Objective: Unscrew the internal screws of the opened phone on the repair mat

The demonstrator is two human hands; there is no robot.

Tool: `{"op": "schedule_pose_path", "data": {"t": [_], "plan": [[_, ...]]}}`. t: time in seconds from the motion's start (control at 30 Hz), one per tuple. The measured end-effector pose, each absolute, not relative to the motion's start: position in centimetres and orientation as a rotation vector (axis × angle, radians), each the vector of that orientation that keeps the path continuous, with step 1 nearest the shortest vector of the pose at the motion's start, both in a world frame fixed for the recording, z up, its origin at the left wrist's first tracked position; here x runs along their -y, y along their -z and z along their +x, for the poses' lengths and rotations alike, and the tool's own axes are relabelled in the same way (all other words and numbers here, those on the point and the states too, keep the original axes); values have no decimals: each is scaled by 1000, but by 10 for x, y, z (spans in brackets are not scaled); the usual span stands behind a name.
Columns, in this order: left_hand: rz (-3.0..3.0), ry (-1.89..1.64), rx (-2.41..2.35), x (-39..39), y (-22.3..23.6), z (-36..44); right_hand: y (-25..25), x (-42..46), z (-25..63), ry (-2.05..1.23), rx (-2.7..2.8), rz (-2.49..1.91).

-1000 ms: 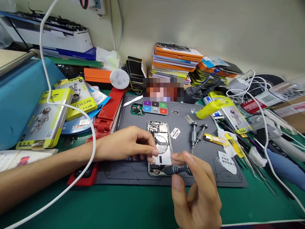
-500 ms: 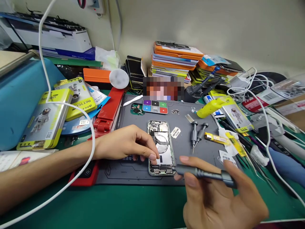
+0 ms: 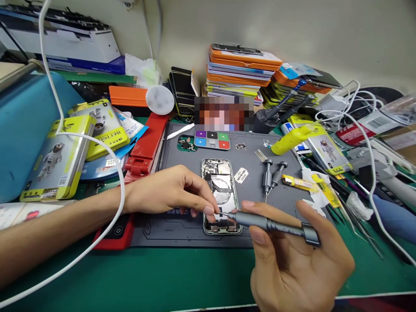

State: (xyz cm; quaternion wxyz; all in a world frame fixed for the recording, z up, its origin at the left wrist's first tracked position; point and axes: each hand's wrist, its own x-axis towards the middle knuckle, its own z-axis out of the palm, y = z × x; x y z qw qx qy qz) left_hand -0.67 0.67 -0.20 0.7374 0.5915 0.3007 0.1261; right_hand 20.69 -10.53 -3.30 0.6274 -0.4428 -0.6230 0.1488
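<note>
An opened smartphone [image 3: 218, 177] lies on the dark grey work mat [image 3: 182, 177], its circuit board and round charging coil exposed. My right hand [image 3: 299, 260] grips a grey precision screwdriver [image 3: 269, 224], held nearly level over the phone's lower end, its tip pointing left. Over the phone's lower left edge, my left hand [image 3: 175, 190] is closed in a pinch, thumb and forefinger at the screwdriver's tip. Whatever the pinch holds is too small to make out. Right of the phone are a razor blade [image 3: 241, 175] and two more screwdrivers [image 3: 267, 177], [image 3: 278, 175].
A magnetic tray with coloured squares [image 3: 212, 141] sits at the mat's back. Yellow battery boxes [image 3: 55, 160] stand left, near a red tool [image 3: 147, 141]. A white cable [image 3: 121, 195] loops over my left forearm. Tweezers [image 3: 364, 229] and a yellow bottle [image 3: 290, 141] are at right.
The screwdriver's tip has moved up and left from the phone's lower right corner to my left fingertips. My left hand stays pinched over the phone. The view has shifted slightly.
</note>
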Motion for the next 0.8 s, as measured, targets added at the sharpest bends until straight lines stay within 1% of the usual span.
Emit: {"op": "schedule_pose_path", "data": {"t": [0.4,0.8], "plan": [[1256,-288,-641,-6,3,-7,31,105,209,-332,1399,-1033],[1342,-255,-691,-4,1,-8,29,103,209,-359,1425,-994]]}}
